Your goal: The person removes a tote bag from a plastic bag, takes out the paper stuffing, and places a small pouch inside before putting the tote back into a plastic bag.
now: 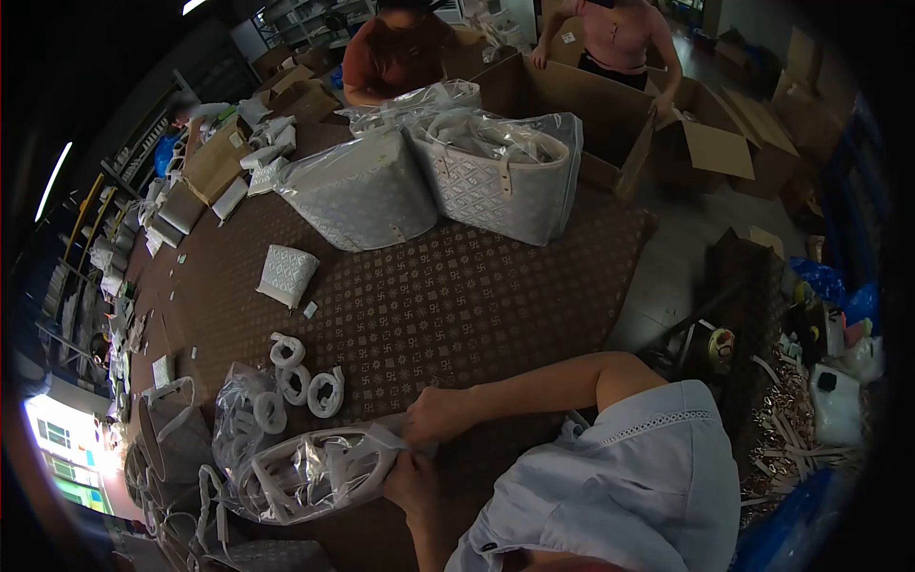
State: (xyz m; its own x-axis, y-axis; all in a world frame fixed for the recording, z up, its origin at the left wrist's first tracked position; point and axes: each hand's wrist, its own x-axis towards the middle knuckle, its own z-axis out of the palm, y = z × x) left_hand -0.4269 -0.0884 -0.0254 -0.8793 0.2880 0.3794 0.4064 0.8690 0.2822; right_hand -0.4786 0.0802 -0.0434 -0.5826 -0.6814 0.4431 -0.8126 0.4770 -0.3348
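A pale handbag in clear plastic point(319, 474) lies at the lower centre-left, with its handles showing under the film. My right hand point(437, 417) is closed on the upper right edge of the plastic. Just below it, my left hand point(410, 484) has its fingers closed on the same edge, beside the bag's right end. Several white wrapped rings point(325, 392) lie above the bag, and more sit in a clear plastic bag point(238, 410) on its left.
Two large wrapped handbags point(500, 181) stand on the brown patterned table point(419, 315), with a small patterned pouch point(287, 275) nearer. Grey bags point(162, 458) are piled at lower left. Two people point(624, 38) are beyond, by open cartons point(591, 105); another person is at far left.
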